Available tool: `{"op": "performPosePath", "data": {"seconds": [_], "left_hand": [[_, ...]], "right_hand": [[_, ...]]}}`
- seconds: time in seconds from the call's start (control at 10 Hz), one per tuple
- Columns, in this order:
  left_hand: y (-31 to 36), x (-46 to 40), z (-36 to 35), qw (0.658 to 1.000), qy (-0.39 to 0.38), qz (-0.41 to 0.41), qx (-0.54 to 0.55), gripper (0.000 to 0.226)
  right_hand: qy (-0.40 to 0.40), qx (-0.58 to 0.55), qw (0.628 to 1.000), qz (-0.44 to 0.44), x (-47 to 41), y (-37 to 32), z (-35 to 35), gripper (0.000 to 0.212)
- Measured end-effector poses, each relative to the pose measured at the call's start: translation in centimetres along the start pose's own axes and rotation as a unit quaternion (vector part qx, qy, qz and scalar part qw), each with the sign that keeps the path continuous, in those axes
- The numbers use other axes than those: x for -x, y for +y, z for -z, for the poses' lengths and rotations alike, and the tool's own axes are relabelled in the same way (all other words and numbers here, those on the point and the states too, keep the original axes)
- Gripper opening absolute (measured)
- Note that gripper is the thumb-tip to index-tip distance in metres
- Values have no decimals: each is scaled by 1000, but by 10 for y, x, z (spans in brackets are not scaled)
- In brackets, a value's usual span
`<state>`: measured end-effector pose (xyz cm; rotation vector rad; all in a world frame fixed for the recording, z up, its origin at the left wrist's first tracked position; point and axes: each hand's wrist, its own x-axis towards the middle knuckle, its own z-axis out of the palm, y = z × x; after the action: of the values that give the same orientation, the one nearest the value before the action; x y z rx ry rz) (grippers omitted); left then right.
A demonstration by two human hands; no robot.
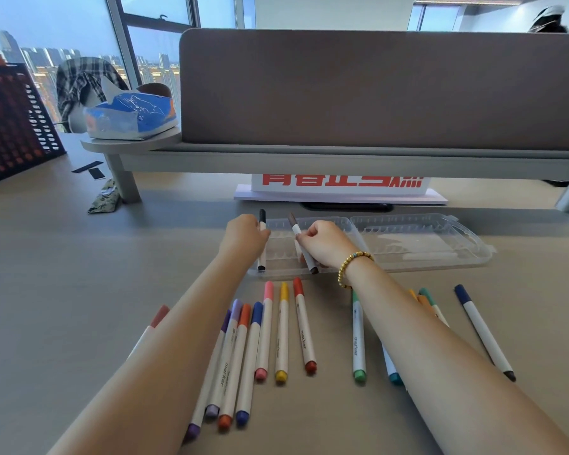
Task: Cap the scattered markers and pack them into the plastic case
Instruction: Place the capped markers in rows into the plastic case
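Observation:
A clear plastic case (418, 244) lies open across the desk, both halves facing up. My left hand (243, 236) grips a black-capped marker (262, 221) over the case's left end. My right hand (326, 243) holds a brown-capped marker (295, 226) tilted over the left half of the case. Several capped markers lie on the desk in front of the case: a pink marker (265, 326), a yellow marker (282, 333), a red marker (304, 326), a green marker (358, 343) and a navy marker (483, 330). My arms hide parts of others.
A raised grey shelf (309, 159) with a padded divider panel (375, 90) runs behind the case. A white sign with red characters (340, 185) stands under it. A dark mesh basket (10, 123) sits at far left, and a blue tissue pack (128, 116) sits on the shelf's end.

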<state>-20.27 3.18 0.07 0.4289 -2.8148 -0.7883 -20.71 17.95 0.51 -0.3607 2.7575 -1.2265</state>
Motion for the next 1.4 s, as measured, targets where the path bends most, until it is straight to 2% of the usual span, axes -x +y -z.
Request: {"op": "performPosePath", "data": {"seconds": [0.2, 0.3, 0.4, 0.5, 0.6, 0.8, 1.0, 1.1, 1.2, 1.4], "left_hand": [[-1, 4, -4, 992, 10, -42, -116, 41], [-9, 2, 4, 947, -10, -121, -297, 40], [-20, 0, 12, 860, -73, -232, -449, 48], [-35, 0, 15, 810, -93, -299, -496, 53], [-42, 2, 10, 804, -104, -315, -493, 54], [-30, 13, 7, 867, -155, -250, -402, 50], [-39, 15, 3, 895, -161, -232, -344, 51], [-33, 21, 9, 882, -173, -239, -367, 51], [-32, 25, 15, 908, -164, -207, -327, 50], [-34, 25, 20, 909, -172, -224, -305, 48]], "right_hand": [[1, 3, 1000, 5, 1, 1, -1, 17], [1, 11, 1000, 2, -1, 1, -1, 25], [7, 4, 1000, -3, -2, 3, -2, 30], [5, 5, 1000, -7, -2, 2, -4, 27], [1, 0, 1000, -4, -1, -3, -5, 25], [5, 12, 1000, 15, -3, -24, -14, 35], [0, 37, 999, -7, -9, -28, -27, 26], [24, 19, 999, -21, -9, -25, -28, 29], [30, 36, 998, -36, -10, -24, -27, 30], [-4, 117, 993, -16, -12, -34, -38, 19]]}}
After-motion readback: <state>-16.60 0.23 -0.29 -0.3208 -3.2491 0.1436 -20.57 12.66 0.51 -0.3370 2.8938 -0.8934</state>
